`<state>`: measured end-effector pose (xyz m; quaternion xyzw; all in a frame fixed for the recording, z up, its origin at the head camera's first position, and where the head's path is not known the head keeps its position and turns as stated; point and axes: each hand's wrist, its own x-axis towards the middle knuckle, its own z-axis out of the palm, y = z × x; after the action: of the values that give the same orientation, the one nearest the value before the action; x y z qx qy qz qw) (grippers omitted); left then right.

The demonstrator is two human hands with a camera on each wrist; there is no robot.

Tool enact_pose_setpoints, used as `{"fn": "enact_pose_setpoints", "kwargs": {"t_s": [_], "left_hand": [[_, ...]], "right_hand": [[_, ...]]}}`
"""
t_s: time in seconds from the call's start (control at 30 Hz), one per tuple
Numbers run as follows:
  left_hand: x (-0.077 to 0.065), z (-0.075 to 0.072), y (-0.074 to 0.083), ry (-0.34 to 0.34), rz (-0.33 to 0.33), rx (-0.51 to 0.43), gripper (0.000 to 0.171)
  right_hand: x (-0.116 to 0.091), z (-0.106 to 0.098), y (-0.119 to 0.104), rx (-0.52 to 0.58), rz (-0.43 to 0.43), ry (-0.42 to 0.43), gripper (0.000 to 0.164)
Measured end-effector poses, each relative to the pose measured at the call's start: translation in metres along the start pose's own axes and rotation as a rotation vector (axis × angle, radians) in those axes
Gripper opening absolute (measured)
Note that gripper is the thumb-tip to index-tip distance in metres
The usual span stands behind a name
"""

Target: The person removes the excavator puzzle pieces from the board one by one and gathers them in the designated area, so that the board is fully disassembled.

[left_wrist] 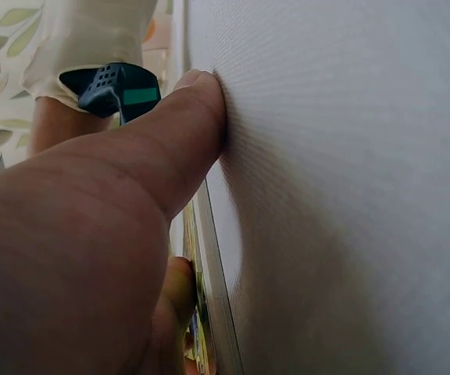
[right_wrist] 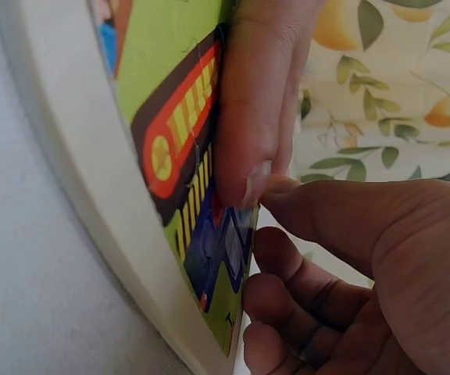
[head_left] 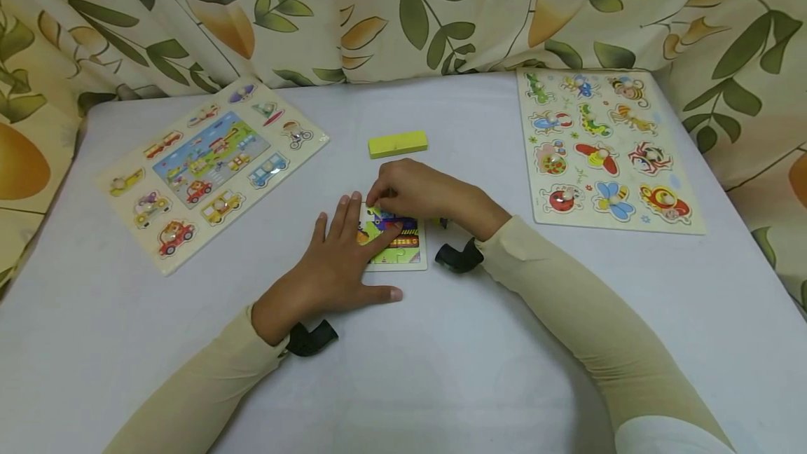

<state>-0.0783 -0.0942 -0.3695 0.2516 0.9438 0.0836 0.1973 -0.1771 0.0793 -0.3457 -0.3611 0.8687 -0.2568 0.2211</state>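
Note:
A small jigsaw puzzle (head_left: 403, 256) with a pale frame lies flat in the middle of the table, showing a blue, red and yellow vehicle on green. My left hand (head_left: 337, 258) is spread over its left side, index finger across the picture and thumb on the cloth below. My right hand (head_left: 419, 191) bends over the puzzle's top edge. Thumb and fingers (right_wrist: 276, 250) close together at the edge of a puzzle piece (right_wrist: 233, 258) by the upper left. Much of that piece is hidden by the hands.
A yellow block (head_left: 398, 144) lies beyond the puzzle. A vehicle peg board (head_left: 211, 160) is at left, an insect peg board (head_left: 611, 149) at right. Something small and dark green (head_left: 443, 223) shows beside the right hand. A leaf-patterned curtain (head_left: 403, 12) hangs behind the table.

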Motion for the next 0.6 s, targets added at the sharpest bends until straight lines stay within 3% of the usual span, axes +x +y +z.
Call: {"fn": "enact_pose_setpoints", "kwargs": {"t_s": [0.6], "left_hand": [[0.0007,0.0012,-0.0012,0.011,0.009,-0.001,0.097]], "right_hand": [[0.0026,0.0017,-0.0044,-0.047,0.012,-0.006,0.011]]}}
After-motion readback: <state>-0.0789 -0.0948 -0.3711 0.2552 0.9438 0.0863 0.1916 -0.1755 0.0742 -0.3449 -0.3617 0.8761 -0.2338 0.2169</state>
